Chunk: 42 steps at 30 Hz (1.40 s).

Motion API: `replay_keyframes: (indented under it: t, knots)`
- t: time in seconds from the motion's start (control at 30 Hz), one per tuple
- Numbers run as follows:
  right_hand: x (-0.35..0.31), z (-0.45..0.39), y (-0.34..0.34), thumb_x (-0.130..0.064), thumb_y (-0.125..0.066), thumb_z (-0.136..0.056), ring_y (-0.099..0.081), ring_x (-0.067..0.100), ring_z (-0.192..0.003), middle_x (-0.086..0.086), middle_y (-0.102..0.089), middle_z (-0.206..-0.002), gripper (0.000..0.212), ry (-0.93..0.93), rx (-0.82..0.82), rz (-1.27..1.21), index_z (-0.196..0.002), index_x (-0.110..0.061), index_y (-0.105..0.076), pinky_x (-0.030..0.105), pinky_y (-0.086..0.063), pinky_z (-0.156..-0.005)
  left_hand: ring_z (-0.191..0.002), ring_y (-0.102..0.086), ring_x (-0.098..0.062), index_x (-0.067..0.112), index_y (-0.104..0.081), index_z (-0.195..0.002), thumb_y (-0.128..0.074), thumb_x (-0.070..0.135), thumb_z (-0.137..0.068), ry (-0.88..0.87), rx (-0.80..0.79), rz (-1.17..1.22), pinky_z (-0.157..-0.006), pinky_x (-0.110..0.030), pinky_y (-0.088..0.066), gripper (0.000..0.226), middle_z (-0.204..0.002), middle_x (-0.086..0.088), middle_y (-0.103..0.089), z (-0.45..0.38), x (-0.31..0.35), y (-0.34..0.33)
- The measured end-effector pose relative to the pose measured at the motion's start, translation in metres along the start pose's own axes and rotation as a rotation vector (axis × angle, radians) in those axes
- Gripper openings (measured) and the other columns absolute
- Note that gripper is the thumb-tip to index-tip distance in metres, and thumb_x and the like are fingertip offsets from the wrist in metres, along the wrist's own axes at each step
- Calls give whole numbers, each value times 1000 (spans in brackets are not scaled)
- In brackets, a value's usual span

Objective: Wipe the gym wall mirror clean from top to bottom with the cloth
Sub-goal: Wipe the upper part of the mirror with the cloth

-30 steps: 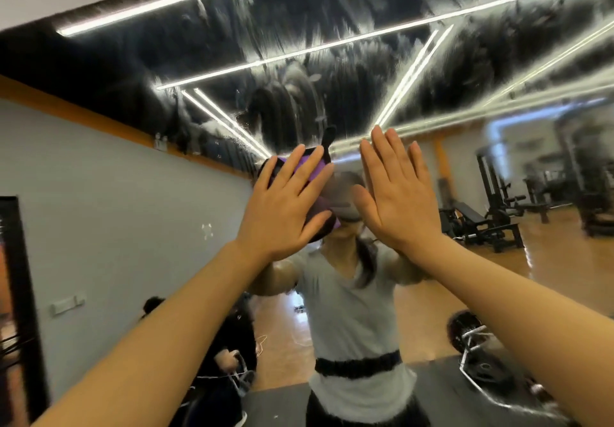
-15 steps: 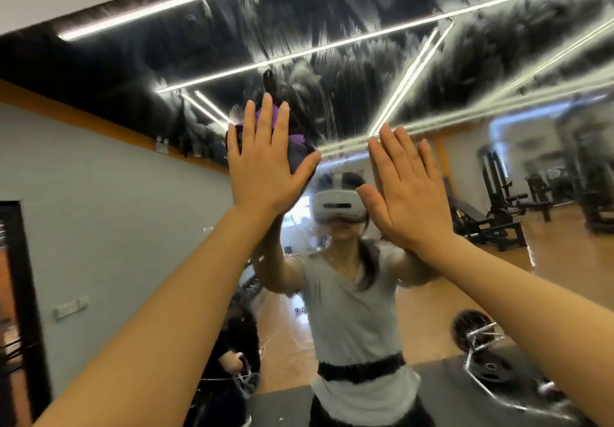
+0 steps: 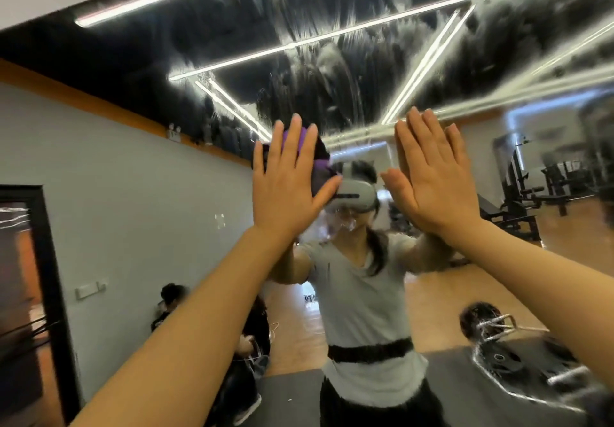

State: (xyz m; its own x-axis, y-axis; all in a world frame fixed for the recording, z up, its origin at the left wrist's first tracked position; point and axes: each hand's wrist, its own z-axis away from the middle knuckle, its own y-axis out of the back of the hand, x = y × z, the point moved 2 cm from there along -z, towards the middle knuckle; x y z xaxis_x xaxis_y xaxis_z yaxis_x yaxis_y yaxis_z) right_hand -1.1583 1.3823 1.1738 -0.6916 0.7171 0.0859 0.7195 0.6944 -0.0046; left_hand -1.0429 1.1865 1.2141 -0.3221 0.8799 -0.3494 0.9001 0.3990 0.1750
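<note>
The wall mirror fills the view, its upper part hazed with wet white streaks, the lower part reflecting more clearly. The left hand lies flat, fingers straight, pressing the purple cloth against the glass at head height, likely to spread pressure for wiping. The right hand rests open-palmed on the glass beside it, apparently as a brace.

Glossy glass mirror streaked with smeary residue, soft purple cloth, polished wooden floor in reflection
</note>
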Motion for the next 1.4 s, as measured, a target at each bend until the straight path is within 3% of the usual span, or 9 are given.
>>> replay_keyframes:
  t: [0.1,0.4,0.63,0.8,0.93,1.13,1.4]
  knots:
    - [0,1,0,-49,-29,-103,-15,29,-153,14,-21,-165,68,1,11,8,-157,-7,-26,40,0,-123,-154,-1,-28,20,-18,-159,-25,73,-93,117,-21,14,-121,-47,3,85,-168,-6,-7,-31,-11,9]
    - [-31,-8,3,-46,-33,-102,-20,31,-151,18,-27,-162,67,-60,51,-53,-154,-4,-33,38,-1,-123,-154,-3,-29,19,-20,-159,-21,74,-92,149,-33,52,-122,-49,-2,86,-167,-6,-10,-12,-20,13]
    - [-93,-36,-18,-48,-15,-106,-22,33,-151,18,-28,-161,67,43,54,-158,-153,-3,-33,47,-10,-123,-154,-7,-29,15,-17,-159,-11,68,-97,245,-41,24,-121,-49,-8,81,-167,-9,-10,32,-25,4]
    - [-99,-38,-31,-53,-10,-106,-18,31,-153,15,-23,-164,72,87,-25,-46,-156,-5,-29,49,-10,-124,-154,-6,-28,17,-15,-159,-4,67,-98,262,-43,19,-121,-48,-7,80,-167,-8,-8,29,-26,2]
    - [-98,-36,-33,-52,-18,-105,-15,31,-153,16,-20,-165,71,93,-18,-9,-157,-4,-26,51,-12,-124,-154,-4,-29,16,-18,-159,-13,63,-97,297,0,57,-121,-46,-2,78,-167,-8,-9,6,-33,9]
    - [-97,-35,-35,-54,-17,-105,-10,30,-154,16,-15,-166,72,86,-38,-12,-158,-5,-22,50,-9,-124,-154,-5,-30,17,-19,-159,-13,58,-95,391,40,33,-123,-50,-6,76,-167,-8,-11,-48,-59,15]
    - [-98,-35,-34,-55,-11,-105,-15,33,-153,17,-19,-165,74,97,-7,-11,-157,-4,-24,54,-15,-123,-154,-6,-29,16,-21,-158,-18,56,-98,397,57,68,-122,-44,-2,73,-167,-8,-12,-12,-47,11]
